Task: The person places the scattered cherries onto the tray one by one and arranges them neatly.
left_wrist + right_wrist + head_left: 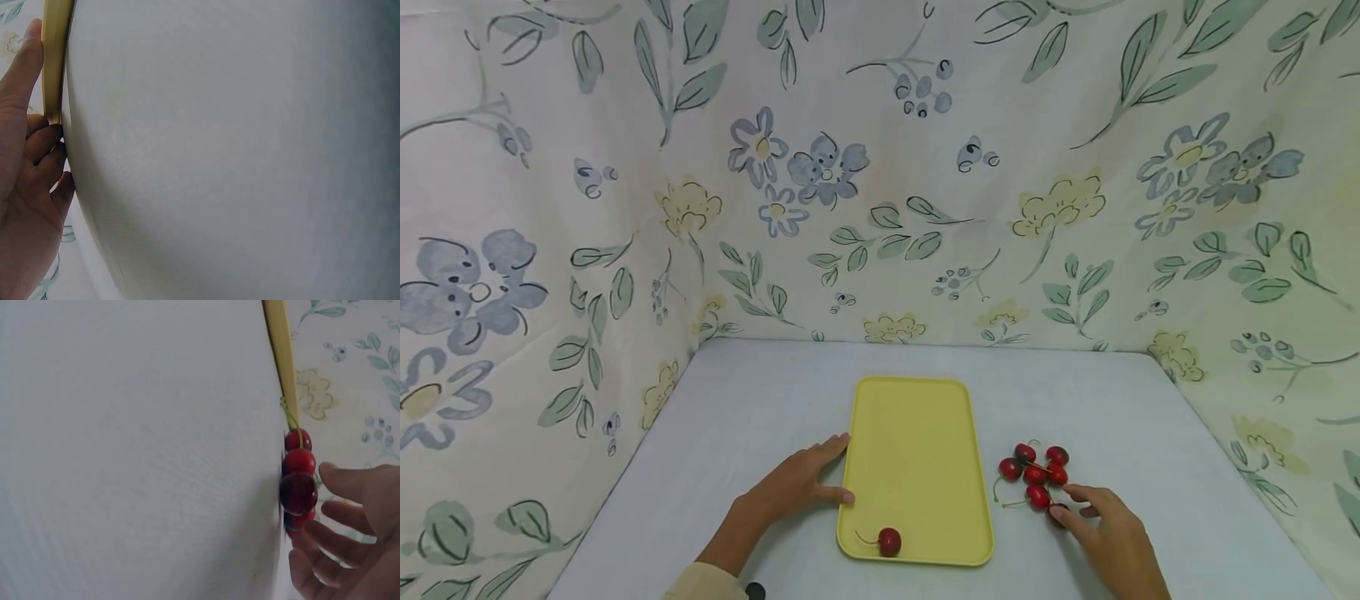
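Note:
A yellow rectangular tray [917,450] lies on the white table. My left hand [797,483] rests against its left edge, thumb and fingers spread apart along the rim; the left wrist view shows this hand [31,162] beside the tray's side [55,56]. One red cherry [890,542] with a stem lies in the tray's near end. Right of the tray sits a cluster of several cherries [1035,475], some with green stems. My right hand [1108,529] is at the cluster's near side, thumb and fingers parted around a dark cherry [299,494], with a gap visible at the thumb.
The white tabletop [760,392] surrounds the tray. Floral cloth [880,208] hangs behind the table and along both sides. A small dark round object [756,591] shows beside the left sleeve [703,583] at the bottom.

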A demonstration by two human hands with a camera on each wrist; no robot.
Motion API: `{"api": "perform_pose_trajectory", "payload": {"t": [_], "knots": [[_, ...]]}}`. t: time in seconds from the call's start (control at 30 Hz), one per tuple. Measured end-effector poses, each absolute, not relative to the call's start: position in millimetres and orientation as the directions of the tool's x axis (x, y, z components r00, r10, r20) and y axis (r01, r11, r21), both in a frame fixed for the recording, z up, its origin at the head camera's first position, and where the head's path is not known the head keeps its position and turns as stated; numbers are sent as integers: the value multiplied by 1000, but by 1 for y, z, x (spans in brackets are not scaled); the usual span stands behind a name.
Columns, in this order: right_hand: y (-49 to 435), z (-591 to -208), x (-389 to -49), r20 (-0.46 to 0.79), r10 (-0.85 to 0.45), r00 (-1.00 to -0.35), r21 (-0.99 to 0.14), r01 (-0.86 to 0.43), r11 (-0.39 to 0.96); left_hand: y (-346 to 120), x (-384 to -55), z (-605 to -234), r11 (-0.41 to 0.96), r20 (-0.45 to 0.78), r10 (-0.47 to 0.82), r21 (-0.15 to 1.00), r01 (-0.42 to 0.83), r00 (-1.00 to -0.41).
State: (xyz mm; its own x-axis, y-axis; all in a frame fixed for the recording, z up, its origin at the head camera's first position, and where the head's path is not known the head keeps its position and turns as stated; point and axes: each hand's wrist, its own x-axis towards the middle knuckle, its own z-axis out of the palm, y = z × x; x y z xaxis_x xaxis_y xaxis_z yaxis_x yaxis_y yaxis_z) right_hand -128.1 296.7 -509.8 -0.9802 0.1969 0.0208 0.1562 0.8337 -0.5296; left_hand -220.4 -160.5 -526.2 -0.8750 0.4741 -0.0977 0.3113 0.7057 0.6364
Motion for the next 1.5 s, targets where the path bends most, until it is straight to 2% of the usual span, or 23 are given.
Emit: {"api": "perform_pose_trajectory", "payload": {"t": [0.27, 0.4, 1.1, 1.5], "knots": [[296, -509, -133, -101, 215, -971, -450, 238, 861, -160, -219, -524, 705, -99, 475, 638, 310, -875], [297, -510, -134, -135, 212, -968, -445, 250, 860, -160, -219, -523, 704, -100, 473, 641, 307, -875], [299, -505, -130, -48, 135, -990, -514, 140, 846, -159, -220, -524, 724, -125, 457, 628, 287, -880], [284, -496, -125, 83, 82, -993, -543, 24, 840, -159, -220, -525, 723, -118, 463, 624, 297, -879]]}}
